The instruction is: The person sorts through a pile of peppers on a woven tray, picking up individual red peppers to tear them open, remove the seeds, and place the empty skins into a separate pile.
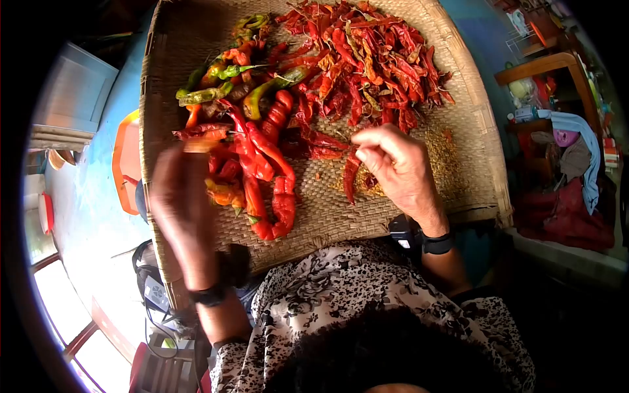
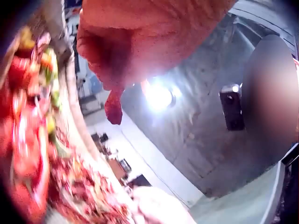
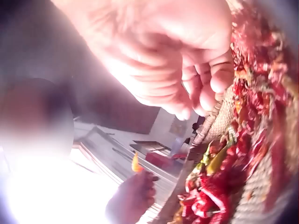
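Raised over the left edge of a woven tray (image 1: 314,226), my left hand (image 1: 187,203) is blurred. It grips a chilli pepper; its orange tip (image 3: 136,162) sticks up from the fist in the right wrist view, and a red end (image 2: 113,108) pokes out below the hand in the left wrist view. My right hand (image 1: 401,171) hovers over the tray's right half, fingers loosely curled, with nothing showing between them. A dark dried chilli (image 1: 351,178) lies right beside its thumb. Glossy fresh red chillies (image 1: 272,167) lie between the hands.
Wrinkled dried chillies (image 1: 373,59) are heaped at the tray's far right. Green and yellowish chillies (image 1: 209,93) lie at the far left. Loose yellow seeds (image 1: 449,164) are scattered by my right hand. An orange tray (image 1: 124,164) stands beyond the left edge.
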